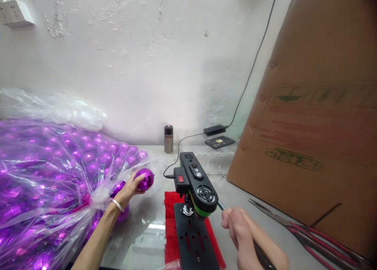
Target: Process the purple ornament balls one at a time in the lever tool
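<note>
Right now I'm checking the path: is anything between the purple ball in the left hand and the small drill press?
Nothing visible. The left hand holds the ball just left of the press, with only bare table between. The right hand grips the lever on the press's other side.

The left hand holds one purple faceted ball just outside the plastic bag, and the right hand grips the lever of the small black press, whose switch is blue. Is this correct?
Not quite. The switch on the small black press is red, not blue, as the head view shows. The rest holds: the left hand holds a purple faceted ball outside the plastic bag, and the right hand grips the lever.
</note>
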`<action>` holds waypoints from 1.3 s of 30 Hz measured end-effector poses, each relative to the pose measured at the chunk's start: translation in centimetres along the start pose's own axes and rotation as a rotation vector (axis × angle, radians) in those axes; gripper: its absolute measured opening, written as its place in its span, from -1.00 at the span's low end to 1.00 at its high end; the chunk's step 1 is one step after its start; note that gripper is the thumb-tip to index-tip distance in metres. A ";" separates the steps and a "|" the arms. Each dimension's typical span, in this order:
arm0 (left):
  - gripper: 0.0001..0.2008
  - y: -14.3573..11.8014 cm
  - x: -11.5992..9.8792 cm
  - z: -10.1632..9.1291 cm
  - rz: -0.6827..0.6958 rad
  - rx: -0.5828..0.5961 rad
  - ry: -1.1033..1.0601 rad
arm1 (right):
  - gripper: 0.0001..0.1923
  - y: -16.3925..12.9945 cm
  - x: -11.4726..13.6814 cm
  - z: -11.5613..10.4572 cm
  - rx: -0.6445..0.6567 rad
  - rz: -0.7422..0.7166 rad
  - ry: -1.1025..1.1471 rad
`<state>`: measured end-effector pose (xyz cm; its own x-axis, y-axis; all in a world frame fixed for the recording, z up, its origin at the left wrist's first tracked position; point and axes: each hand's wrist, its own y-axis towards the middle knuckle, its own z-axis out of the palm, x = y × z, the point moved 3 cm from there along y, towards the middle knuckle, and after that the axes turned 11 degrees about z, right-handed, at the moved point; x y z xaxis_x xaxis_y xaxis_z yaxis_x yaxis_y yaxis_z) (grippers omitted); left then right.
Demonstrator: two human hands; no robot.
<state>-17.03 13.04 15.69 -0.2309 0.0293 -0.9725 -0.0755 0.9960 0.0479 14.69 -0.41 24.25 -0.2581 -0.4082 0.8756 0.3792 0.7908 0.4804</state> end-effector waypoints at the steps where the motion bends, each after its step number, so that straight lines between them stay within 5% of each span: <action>1: -0.10 -1.5 0.1 0.9 -0.003 0.044 -0.080 | -0.47 0.3 0.2 -0.1 0.022 -0.047 -0.027; 7: -0.10 -9.2 3.8 6.2 -0.089 -0.012 -0.526 | -0.54 1.1 1.4 0.0 0.030 -0.141 -0.084; 12: -0.14 -12.1 5.9 10.2 -0.015 0.020 -0.398 | -0.55 0.8 2.1 0.0 0.008 -0.147 -0.061; 16: -0.09 -12.5 5.0 12.3 0.066 0.132 -0.159 | -0.56 0.8 2.4 0.0 0.013 -0.152 -0.071; 22: -0.19 -11.8 4.4 13.6 0.236 0.138 0.189 | -0.57 0.7 2.1 0.0 0.040 -0.143 -0.066; 30: -0.20 -11.4 4.9 15.0 0.380 0.107 0.224 | -0.56 0.4 1.6 -0.3 0.069 -0.142 -0.113; 39: -0.14 -11.5 5.3 17.8 0.237 0.130 -0.024 | -0.52 0.1 1.2 -0.2 0.071 -0.025 -0.052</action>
<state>-0.09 3.29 5.90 -0.2044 0.2635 -0.9427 0.1040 0.9635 0.2468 14.56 -0.95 25.36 -0.3137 -0.4057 0.8585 0.3083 0.8117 0.4962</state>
